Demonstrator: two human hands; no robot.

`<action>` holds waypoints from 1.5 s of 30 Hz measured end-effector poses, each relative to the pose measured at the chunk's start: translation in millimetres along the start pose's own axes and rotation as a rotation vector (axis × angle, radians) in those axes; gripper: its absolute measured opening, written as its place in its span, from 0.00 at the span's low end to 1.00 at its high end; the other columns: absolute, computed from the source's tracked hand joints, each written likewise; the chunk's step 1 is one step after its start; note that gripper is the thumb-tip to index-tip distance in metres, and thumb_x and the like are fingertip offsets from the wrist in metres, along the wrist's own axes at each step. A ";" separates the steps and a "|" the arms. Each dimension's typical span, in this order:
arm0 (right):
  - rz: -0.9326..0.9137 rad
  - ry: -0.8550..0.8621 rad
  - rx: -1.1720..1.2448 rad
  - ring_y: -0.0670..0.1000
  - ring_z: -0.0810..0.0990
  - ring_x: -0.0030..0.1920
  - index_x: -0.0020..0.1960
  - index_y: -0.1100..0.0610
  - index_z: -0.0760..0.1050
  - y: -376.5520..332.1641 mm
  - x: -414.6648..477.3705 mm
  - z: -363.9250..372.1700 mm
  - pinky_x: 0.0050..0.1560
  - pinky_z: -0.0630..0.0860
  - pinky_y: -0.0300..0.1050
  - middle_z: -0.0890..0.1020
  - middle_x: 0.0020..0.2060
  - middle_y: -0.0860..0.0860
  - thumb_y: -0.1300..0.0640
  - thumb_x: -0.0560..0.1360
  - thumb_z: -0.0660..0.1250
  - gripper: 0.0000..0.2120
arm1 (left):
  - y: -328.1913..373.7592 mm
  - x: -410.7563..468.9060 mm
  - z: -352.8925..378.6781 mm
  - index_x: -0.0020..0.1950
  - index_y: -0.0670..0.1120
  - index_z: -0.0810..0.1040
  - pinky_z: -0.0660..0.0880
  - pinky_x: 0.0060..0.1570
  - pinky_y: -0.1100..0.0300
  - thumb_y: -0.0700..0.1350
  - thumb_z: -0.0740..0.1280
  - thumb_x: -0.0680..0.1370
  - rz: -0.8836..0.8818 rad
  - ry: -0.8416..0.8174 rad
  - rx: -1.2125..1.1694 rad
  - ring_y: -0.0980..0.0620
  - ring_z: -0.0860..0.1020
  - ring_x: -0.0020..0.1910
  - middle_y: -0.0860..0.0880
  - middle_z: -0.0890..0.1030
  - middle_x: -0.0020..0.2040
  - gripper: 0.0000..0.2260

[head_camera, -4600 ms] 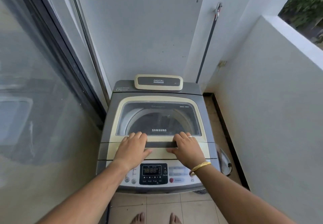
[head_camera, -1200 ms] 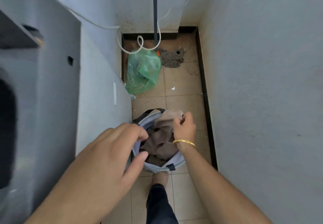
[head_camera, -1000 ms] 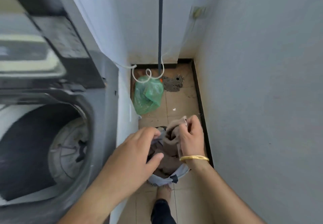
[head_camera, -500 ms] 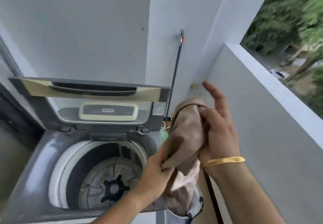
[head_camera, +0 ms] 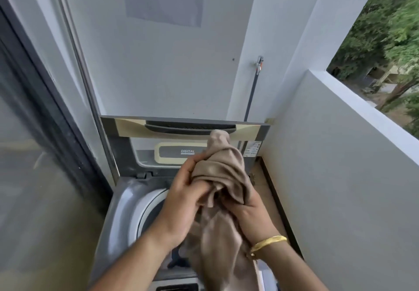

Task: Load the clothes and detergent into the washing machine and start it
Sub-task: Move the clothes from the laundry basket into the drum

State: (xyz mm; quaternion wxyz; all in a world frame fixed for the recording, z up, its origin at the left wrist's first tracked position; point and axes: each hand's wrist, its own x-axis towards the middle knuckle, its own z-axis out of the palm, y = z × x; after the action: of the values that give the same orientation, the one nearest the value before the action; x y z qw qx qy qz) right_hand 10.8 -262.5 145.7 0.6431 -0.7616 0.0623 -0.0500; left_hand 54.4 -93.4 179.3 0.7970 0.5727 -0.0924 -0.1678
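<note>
The grey top-load washing machine stands below me with its lid raised against the back wall and its white drum rim showing. Both my hands hold a bunched beige garment over the drum opening. My left hand grips its left side, and my right hand, with a gold bangle at the wrist, grips it from the right. The cloth's lower part hangs down and hides most of the drum. No detergent is in view.
A glass sliding door runs along the left. A white balcony wall stands close on the right, with a narrow strip of tiled floor beside the machine. A tap with a dark hose is on the back wall.
The lid went from shut to open. I took the beige garment out of the basket on the floor with both hands, lifted it, and brought it leftwards over the drum.
</note>
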 end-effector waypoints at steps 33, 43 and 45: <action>0.164 -0.238 -0.049 0.46 0.75 0.77 0.82 0.41 0.63 114.6 22.9 52.6 0.79 0.72 0.48 0.75 0.76 0.42 0.63 0.73 0.79 0.45 | -146.5 23.5 -124.6 0.60 0.63 0.84 0.84 0.59 0.56 0.55 0.79 0.78 -0.254 0.123 0.593 0.60 0.87 0.56 0.61 0.90 0.55 0.12; 0.354 -0.229 -0.647 0.57 0.79 0.70 0.75 0.45 0.75 187.3 60.1 87.4 0.74 0.77 0.53 0.81 0.70 0.53 0.63 0.76 0.67 0.29 | -195.2 -4.4 -132.7 0.72 0.54 0.70 0.83 0.59 0.50 0.55 0.72 0.84 -0.621 0.065 0.825 0.49 0.85 0.60 0.53 0.84 0.60 0.20; 0.431 -0.370 -0.739 0.64 0.77 0.73 0.78 0.46 0.73 215.9 71.8 95.5 0.75 0.75 0.54 0.77 0.73 0.58 0.62 0.75 0.69 0.32 | -210.9 -14.5 -131.1 0.78 0.51 0.70 0.79 0.59 0.53 0.52 0.72 0.84 -0.640 0.083 0.883 0.51 0.84 0.59 0.56 0.85 0.55 0.23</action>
State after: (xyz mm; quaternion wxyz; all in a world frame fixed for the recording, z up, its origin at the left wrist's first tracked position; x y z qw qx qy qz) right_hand 90.0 -216.7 -83.4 0.3246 -0.9055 0.1170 0.2470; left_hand 51.3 -33.0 -62.1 0.3928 0.8587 0.0562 -0.3243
